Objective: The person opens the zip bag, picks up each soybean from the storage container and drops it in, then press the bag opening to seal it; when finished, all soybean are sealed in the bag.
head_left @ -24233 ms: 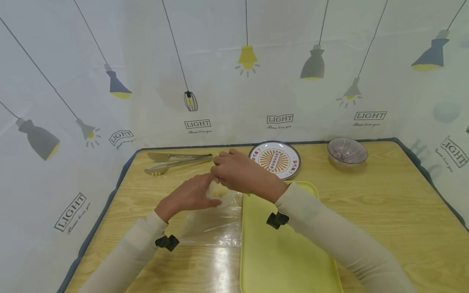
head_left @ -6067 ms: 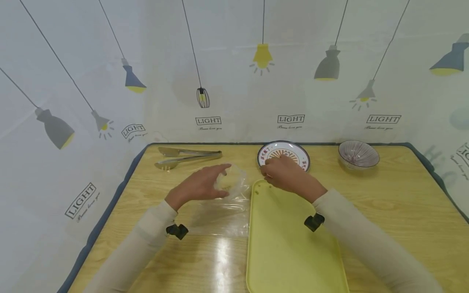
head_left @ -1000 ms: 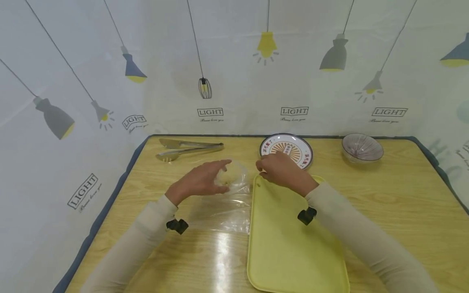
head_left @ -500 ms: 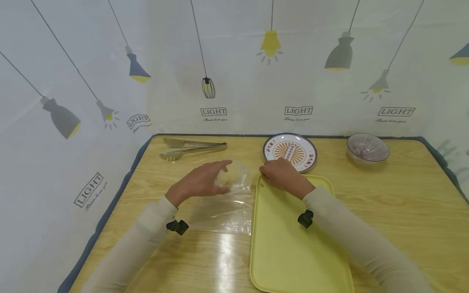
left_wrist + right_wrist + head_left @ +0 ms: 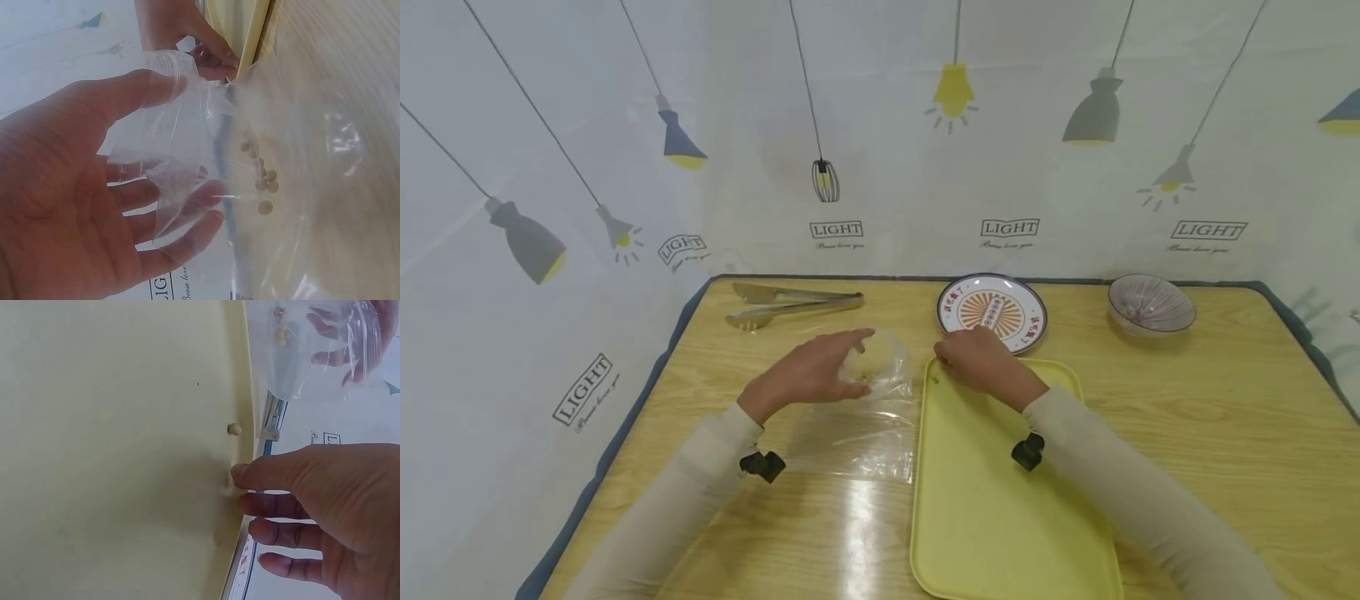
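— What has changed over the last second?

— Very little. The right hand (image 5: 981, 362) has settled a touch lower at the far left corner of the yellow tray (image 5: 1000, 517), and the view has drifted slightly. The left hand (image 5: 808, 377) holds the same pose.

— What does each hand have?

— The left hand grips the mouth of the clear plastic bag (image 5: 262, 156), thumb and fingers gathering the film and keeping it open. A few small pale beads (image 5: 260, 178) sit inside it. The bag lies on the wooden table (image 5: 1187, 417), just left of the tray.

— And the right?

— Its fingers are loosely extended, fingertips (image 5: 240, 475) down at the tray rim. One loose bead (image 5: 234, 429) rests on the tray just beside them. A second may sit under the fingertips, but it is too blurred to say.

— So where does that leave the work?

— I judge the beads are going from tray to bag one at a time, with at least this one still out.

— Anything else about?

— Metal tongs (image 5: 790, 305), a patterned plate (image 5: 992, 311) and a ribbed bowl (image 5: 1152, 303) along the far edge.
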Tool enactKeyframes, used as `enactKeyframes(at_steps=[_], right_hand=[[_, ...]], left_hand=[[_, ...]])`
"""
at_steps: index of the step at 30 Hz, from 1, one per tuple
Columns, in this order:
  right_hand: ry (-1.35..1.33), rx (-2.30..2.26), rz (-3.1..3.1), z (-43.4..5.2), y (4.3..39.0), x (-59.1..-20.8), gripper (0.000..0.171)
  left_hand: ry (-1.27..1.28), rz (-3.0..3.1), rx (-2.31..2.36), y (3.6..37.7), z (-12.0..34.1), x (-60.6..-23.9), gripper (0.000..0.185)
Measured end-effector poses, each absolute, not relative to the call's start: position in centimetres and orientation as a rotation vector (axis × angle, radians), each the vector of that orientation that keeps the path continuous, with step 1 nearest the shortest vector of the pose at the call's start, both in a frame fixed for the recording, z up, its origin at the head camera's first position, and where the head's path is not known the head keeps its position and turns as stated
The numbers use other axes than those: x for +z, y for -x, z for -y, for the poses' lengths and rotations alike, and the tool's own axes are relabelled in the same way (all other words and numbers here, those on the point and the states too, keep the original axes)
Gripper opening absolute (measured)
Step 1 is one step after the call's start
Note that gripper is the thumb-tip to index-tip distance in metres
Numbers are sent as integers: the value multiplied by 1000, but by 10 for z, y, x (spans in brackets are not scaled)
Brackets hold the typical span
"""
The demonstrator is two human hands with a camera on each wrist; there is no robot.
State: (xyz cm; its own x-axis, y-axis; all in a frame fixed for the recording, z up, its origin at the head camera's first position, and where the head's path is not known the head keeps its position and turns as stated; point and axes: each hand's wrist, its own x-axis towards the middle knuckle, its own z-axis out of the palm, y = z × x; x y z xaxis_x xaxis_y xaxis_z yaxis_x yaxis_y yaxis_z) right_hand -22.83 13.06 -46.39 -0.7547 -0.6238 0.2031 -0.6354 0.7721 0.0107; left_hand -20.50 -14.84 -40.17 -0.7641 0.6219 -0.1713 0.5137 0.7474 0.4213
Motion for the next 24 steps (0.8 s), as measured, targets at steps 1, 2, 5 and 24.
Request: enactKeyframes(at_steps=[1,2,5,24], right_hand=[[-993,92,2776,-132,228,-463,29],[-994,95,2777,-133,229,-463,29],[-986,91,2787,-136,230,-463,28],[-957,16,2731,-150,232,-391,12]], left_hand=[[-883,-2646,510,205,148,-402,85],[-884,-2647,509,205,148,-402,85],[-883,-2648,510,205,148,-402,84],[-897,-2646,512,205,147,-401,84]])
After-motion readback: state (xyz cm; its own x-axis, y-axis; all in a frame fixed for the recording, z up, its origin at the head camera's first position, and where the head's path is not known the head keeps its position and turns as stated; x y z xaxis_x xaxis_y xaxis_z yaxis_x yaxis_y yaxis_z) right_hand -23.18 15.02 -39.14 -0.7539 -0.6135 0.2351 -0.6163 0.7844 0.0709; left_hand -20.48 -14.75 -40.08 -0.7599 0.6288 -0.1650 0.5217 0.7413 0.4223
